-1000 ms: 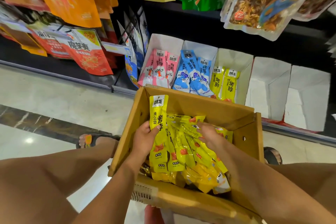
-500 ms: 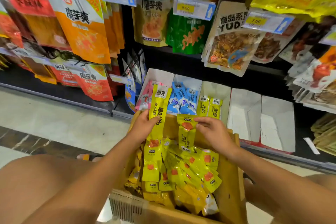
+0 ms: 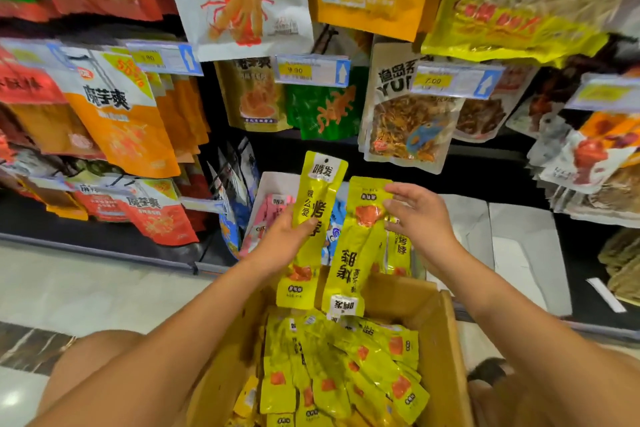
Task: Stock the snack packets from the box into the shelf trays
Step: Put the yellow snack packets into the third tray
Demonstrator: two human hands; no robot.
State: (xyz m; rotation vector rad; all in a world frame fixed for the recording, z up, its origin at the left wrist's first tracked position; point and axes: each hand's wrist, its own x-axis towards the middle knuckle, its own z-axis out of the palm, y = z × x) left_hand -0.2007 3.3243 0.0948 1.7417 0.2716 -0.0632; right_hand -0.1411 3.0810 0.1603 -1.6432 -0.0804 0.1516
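Left hand [image 3: 287, 239] gripping upright yellow packet [image 3: 317, 215]; right hand [image 3: 417, 215] pinching upside-down packet [image 3: 358, 246], both above box [image 3: 446, 350], near side of shelf trays [image 3: 464, 218]. Best flip right pkt label-up, then slot both w/ yellow ones in tray, right of blue

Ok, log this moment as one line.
left hand: holds upright yellow snack packet | right hand: holds inverted yellow packet | brown cardboard box: many yellow packets left | white shelf trays: unfilled

yellow packets [image 3: 341, 378] piled in cardboard box [image 3: 450, 350]
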